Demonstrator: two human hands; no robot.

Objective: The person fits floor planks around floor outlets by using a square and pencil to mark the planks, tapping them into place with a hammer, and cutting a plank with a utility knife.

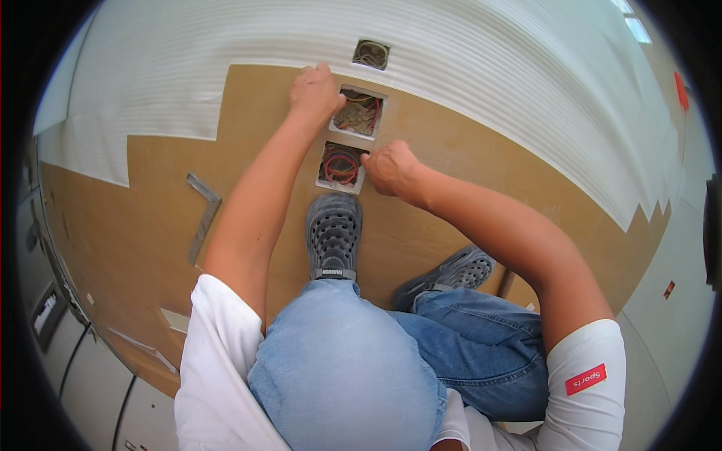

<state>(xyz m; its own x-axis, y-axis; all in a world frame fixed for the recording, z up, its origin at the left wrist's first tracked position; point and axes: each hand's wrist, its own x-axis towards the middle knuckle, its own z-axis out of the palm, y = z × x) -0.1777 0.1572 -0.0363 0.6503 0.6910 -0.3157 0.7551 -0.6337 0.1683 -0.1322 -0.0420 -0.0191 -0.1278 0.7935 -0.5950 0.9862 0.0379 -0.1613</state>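
Watching remotely, I find a grey L-shaped metal bar (205,229) left of my left hand (314,92), which is just beside the upper white-edged square cut-out (352,134) holding rubble (353,119). The lower square cut-out (335,187), containing coiled red wire (341,181), lies immediately left of my right hand (392,167). Fingers curl; I cannot tell what either grip pinches.

The left hand (314,93) is at the middle square opening (358,113), the right hand (392,168) at the lower opening (341,166).
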